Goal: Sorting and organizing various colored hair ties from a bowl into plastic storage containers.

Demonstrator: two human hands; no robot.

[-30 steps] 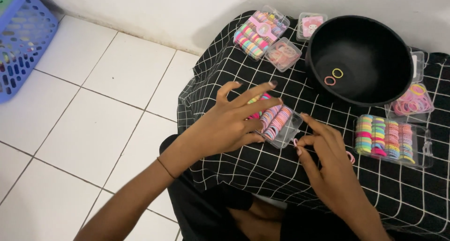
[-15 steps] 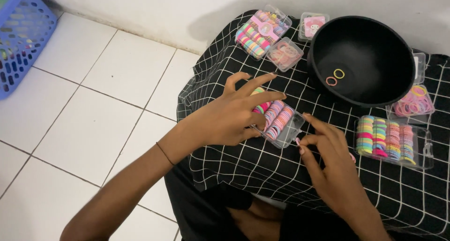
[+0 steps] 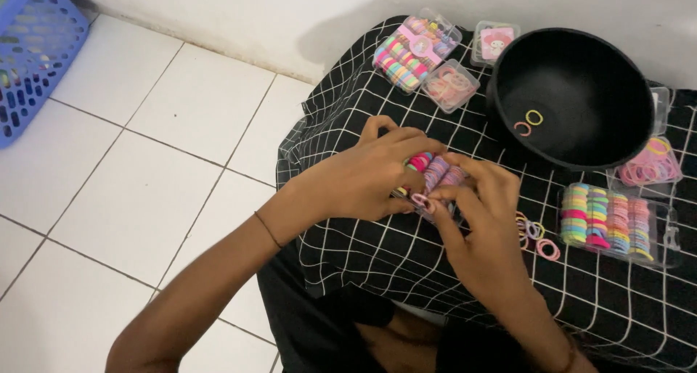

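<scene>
Pink loop [image 3: 420, 199] pinched between both hands over the small clear box [image 3: 430, 181], mid-table [image 3: 363, 97].

Left hand [image 3: 367, 177] is cupped on the box, fingers pressed together; right hand [image 3: 483, 199] fingers pinch the loop. Box could be tipped and bands spilled if pulled too hard. A half-second earlier the hands were apart, left fingers spread. Black bowl [image 3: 581, 90] sits at 2 o'clock, loose loops [image 3: 537, 239] at 4 o'clock.
</scene>
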